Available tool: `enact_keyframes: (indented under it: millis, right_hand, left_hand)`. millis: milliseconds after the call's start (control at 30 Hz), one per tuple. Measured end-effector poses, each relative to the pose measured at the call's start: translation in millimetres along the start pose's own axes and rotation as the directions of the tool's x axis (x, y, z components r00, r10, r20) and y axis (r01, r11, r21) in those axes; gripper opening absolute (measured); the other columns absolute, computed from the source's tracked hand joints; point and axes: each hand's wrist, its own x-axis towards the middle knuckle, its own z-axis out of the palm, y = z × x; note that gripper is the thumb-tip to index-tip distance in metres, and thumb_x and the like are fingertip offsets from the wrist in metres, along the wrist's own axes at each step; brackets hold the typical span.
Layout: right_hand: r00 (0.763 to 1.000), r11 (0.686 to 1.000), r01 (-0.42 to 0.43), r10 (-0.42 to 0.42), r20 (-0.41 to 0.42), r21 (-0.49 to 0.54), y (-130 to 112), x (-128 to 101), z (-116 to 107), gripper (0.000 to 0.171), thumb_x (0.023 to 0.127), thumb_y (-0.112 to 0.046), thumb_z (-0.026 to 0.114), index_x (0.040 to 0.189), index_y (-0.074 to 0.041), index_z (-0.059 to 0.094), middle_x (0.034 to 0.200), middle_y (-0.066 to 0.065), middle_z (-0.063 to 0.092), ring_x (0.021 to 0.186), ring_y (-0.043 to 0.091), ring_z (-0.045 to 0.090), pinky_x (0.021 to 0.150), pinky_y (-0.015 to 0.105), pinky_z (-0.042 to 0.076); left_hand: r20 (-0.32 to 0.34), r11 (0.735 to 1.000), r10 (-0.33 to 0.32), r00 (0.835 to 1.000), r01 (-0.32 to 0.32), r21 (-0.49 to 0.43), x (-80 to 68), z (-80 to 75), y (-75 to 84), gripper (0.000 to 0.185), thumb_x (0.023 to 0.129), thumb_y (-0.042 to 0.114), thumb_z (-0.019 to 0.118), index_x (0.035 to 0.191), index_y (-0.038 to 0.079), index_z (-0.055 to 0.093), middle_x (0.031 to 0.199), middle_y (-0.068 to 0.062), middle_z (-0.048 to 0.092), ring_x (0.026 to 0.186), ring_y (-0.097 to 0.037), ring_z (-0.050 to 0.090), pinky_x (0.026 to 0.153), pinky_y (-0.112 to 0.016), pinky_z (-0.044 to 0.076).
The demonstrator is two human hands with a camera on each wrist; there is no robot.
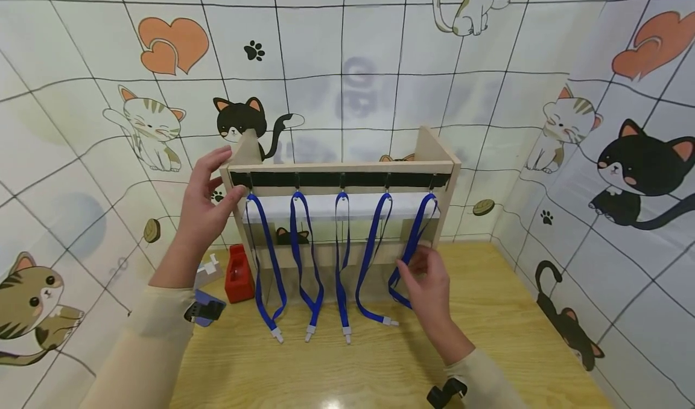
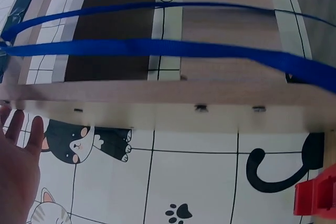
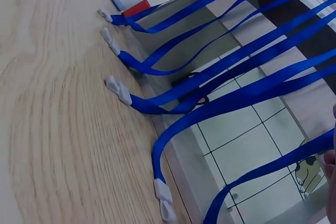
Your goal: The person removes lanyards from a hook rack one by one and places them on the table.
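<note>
1. Here's our left hand point(image 1: 203, 211), fingers spread, against the wooden rack point(image 1: 326, 168); a shove could shift it.
2. Our right hand point(image 1: 431, 281), fingertips half-hidden, seems to pinch the rightmost lanyard point(image 1: 417, 228) below its hook point(image 1: 431, 186); tugging could unhook it.

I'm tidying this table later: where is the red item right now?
In the head view, the red item is on the table left of centre, between the leftmost blue lanyard and a small white object, near the lower left of the wooden rack.
</note>
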Motion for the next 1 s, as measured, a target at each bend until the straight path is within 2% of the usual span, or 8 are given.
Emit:
enact_keyframes:
  millis: [100, 200, 500, 667, 867, 1000]
  right_hand:
    - [1.000, 1.000, -0.001, 0.001, -0.025, 0.009, -1, 2, 5, 0.033, 0.098, -0.007, 0.086, 0.124, 0.000, 0.067, 0.102, 0.008, 0.070, 0.087, 0.020, 0.067, 0.076, 0.013, 0.051]
    - [0.999, 1.000, -0.008, 0.009, -0.052, 0.027, -1, 4, 9, 0.026, 0.099, -0.008, 0.085, 0.119, -0.002, 0.071, 0.099, 0.006, 0.072, 0.084, 0.018, 0.067, 0.074, 0.013, 0.051]
    - [0.992, 0.990, -0.037, 0.053, -0.117, 0.140, 0, 9, 14, 0.008, 0.099, -0.005, 0.083, 0.105, -0.004, 0.078, 0.089, 0.005, 0.074, 0.075, 0.012, 0.063, 0.065, 0.014, 0.048]
    - [0.987, 0.988, -0.056, 0.076, -0.141, 0.144, -2, 9, 16, 0.006, 0.097, 0.003, 0.082, 0.097, 0.001, 0.076, 0.084, 0.012, 0.073, 0.073, 0.010, 0.060, 0.065, 0.013, 0.046]
    - [0.987, 0.981, -0.101, 0.120, -0.106, 0.166, -3, 8, 9, 0.006, 0.100, -0.008, 0.084, 0.097, -0.007, 0.079, 0.087, 0.004, 0.076, 0.075, 0.009, 0.064, 0.066, 0.014, 0.049]
    - [0.990, 0.988, -0.070, 0.085, -0.112, 0.134, -3, 9, -1, 0.008, 0.099, -0.005, 0.084, 0.094, -0.006, 0.078, 0.085, 0.005, 0.076, 0.075, 0.007, 0.063, 0.067, 0.014, 0.049]
  left_hand:
    - [-0.024, 0.998, -0.016, 1.000, 0.014, -0.061, -1.5, 1.7, 1.2, 0.059, 0.101, -0.010, 0.072, 0.156, 0.001, 0.054, 0.168, -0.012, 0.048, 0.153, -0.021, 0.046, 0.115, -0.028, 0.045]
    - [-0.028, 0.994, -0.034, 0.999, 0.031, -0.108, -2.5, 1.6, 2.2, 0.054, 0.103, -0.009, 0.070, 0.154, 0.002, 0.055, 0.168, -0.009, 0.050, 0.153, -0.023, 0.046, 0.114, -0.030, 0.046]
    - [-0.021, 0.982, -0.056, 0.998, 0.051, -0.184, -3.6, 0.8, 4.5, 0.052, 0.106, -0.002, 0.070, 0.154, 0.005, 0.055, 0.169, -0.004, 0.048, 0.152, -0.030, 0.046, 0.111, -0.035, 0.047]
    - [-0.020, 0.977, -0.078, 0.997, 0.073, -0.201, -5.5, 0.0, 3.5, 0.051, 0.107, -0.002, 0.069, 0.154, 0.005, 0.054, 0.170, -0.003, 0.048, 0.150, -0.035, 0.046, 0.109, -0.034, 0.047]
    - [-0.019, 0.976, -0.059, 0.998, 0.054, -0.212, -4.0, 0.6, 1.3, 0.049, 0.106, -0.003, 0.069, 0.153, 0.004, 0.054, 0.169, -0.007, 0.048, 0.149, -0.039, 0.046, 0.109, -0.033, 0.049]
    - [-0.009, 0.970, -0.062, 0.998, 0.058, -0.237, -2.4, 5.2, 1.2, 0.049, 0.105, -0.004, 0.069, 0.152, 0.001, 0.053, 0.168, -0.009, 0.047, 0.150, -0.038, 0.045, 0.109, -0.033, 0.048]
